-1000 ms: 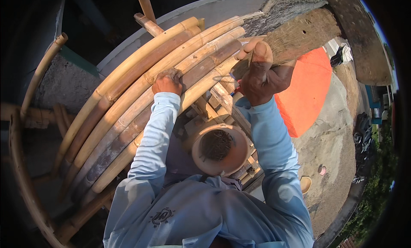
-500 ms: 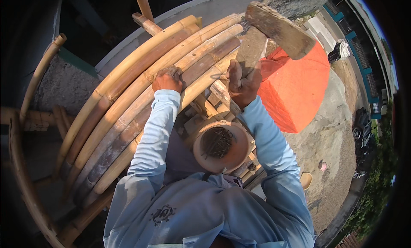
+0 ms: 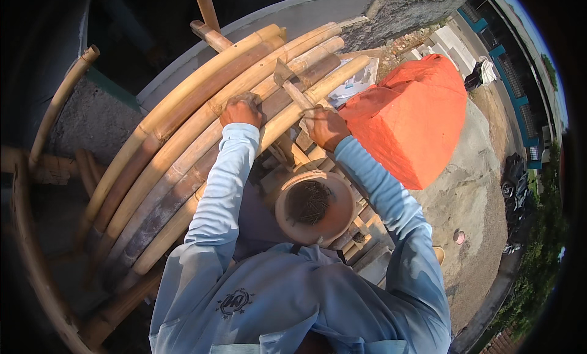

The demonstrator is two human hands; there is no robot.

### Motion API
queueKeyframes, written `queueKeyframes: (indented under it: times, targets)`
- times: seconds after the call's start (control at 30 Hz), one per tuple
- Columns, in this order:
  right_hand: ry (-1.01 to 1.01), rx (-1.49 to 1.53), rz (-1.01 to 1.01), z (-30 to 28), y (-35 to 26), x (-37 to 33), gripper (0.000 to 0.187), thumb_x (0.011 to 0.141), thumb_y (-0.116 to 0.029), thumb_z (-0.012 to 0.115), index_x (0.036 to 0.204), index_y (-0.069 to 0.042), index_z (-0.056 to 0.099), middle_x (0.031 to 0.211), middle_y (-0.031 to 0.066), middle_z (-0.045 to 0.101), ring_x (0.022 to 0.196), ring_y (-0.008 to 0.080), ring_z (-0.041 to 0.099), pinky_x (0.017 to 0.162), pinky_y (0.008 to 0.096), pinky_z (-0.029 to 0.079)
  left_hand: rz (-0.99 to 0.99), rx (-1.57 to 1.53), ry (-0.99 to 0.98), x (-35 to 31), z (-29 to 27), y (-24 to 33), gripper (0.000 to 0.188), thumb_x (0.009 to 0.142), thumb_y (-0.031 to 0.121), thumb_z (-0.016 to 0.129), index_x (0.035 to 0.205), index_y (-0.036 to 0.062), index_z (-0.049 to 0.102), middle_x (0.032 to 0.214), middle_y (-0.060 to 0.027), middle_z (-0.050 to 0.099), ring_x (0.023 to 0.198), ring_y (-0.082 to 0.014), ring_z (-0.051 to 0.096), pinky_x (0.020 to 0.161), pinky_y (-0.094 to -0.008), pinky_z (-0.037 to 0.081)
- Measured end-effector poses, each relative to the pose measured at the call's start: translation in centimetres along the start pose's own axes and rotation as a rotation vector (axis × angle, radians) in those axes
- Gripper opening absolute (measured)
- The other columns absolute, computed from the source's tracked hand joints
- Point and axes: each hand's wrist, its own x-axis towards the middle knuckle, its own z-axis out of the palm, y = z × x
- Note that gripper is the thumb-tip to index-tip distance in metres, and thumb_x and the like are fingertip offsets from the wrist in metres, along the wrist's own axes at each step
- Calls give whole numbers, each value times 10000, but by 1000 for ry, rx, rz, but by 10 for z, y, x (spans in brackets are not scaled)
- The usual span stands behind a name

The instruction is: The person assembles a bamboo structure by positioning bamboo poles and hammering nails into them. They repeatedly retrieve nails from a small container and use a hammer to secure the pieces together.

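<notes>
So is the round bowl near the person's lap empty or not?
Not empty: many thin, dark, nail-like pieces lie in the bowl, with its bare inner wall showing beside them.

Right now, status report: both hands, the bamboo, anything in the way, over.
Left hand on bamboo poles, grip unclear. Right hand gripping hammer-like tool, head at the poles. Poles side by side. Possible obstruction: left hand near tool head.

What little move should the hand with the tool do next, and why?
Maybe the right hand should lift the hammer-like tool slightly, away from the left hand. The tool's head is over the bamboo poles, close to the left hand, which rests on them, so a slip might bump it.
</notes>
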Motion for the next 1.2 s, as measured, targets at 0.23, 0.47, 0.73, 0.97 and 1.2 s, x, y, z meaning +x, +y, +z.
queueKeyframes:
  times: [0.23,0.47,0.73,0.97,1.2]
  targets:
    - [552,441,-53,-80,-54,-23,304,920,-244,716,1016,18,596,692,157,644,642,319,640,581,419,509,86,-36,176,-9,-9,-16,193,839,220,735,1004,128,775,983,-171,732,931,-377,694,815,-473,552]
    - [536,784,575,-45,1,-185,275,904,-189,748,1070,8,652,746,51,667,591,108,596,551,285,483,-10,-966,-416,-174,6,73,139,884,78,743,992,-10,742,936,-147,749,844,-179,697,790,-317,542]
    - [646,1017,875,4,38,-254,281,920,-212,700,1003,47,632,738,102,698,588,184,635,578,319,506,-630,-571,-907,-300,217,24,273,853,167,756,1073,8,730,939,-148,741,792,-257,719,688,-372,591]
    - [586,941,875,8,42,-258,345,889,-239,744,1054,50,652,830,118,730,740,247,696,726,376,548,-472,-270,-568,-298,245,51,411,785,226,811,1136,30,726,1083,-221,728,999,-381,703,932,-432,540]
    - [656,645,699,53,59,-279,288,885,-119,718,1084,61,613,830,137,697,667,213,644,636,337,511,-561,-384,-499,-286,261,51,235,798,230,808,931,38,780,891,-190,752,863,-363,725,855,-467,564]
